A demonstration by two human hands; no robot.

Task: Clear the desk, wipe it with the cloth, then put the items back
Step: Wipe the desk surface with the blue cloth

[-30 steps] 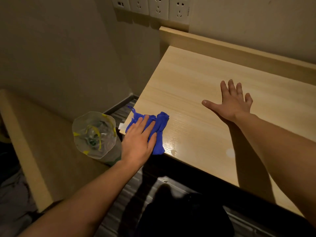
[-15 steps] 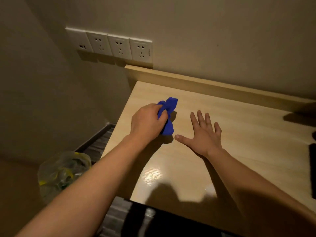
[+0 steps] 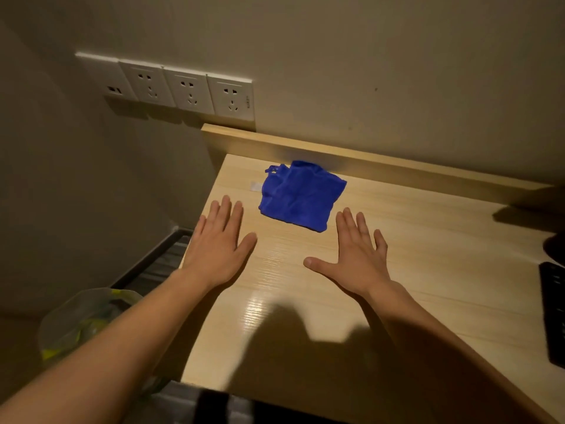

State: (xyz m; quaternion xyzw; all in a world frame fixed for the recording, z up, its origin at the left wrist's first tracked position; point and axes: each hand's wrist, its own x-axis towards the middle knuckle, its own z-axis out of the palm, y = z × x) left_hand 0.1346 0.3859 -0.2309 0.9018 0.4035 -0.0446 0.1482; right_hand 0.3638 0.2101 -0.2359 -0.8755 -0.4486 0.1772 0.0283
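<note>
A crumpled blue cloth (image 3: 301,195) lies on the light wooden desk (image 3: 412,255), near its back left corner by the raised back rail. Nothing holds it. My left hand (image 3: 218,247) rests flat on the desk's left edge, fingers apart, just in front and left of the cloth. My right hand (image 3: 354,255) lies flat and spread on the desk, in front and right of the cloth. Both palms face down and hold nothing.
A row of white wall sockets (image 3: 183,90) sits above the desk's back left corner. A bin lined with a clear bag (image 3: 82,322) stands on the floor to the left. A dark keyboard edge (image 3: 553,313) shows at the far right. A small white label (image 3: 256,186) lies beside the cloth.
My left hand wiped from the front left corner toward the back, then let go of the cloth and drew back to lie flat. The cloth now lies free by the back rail.
</note>
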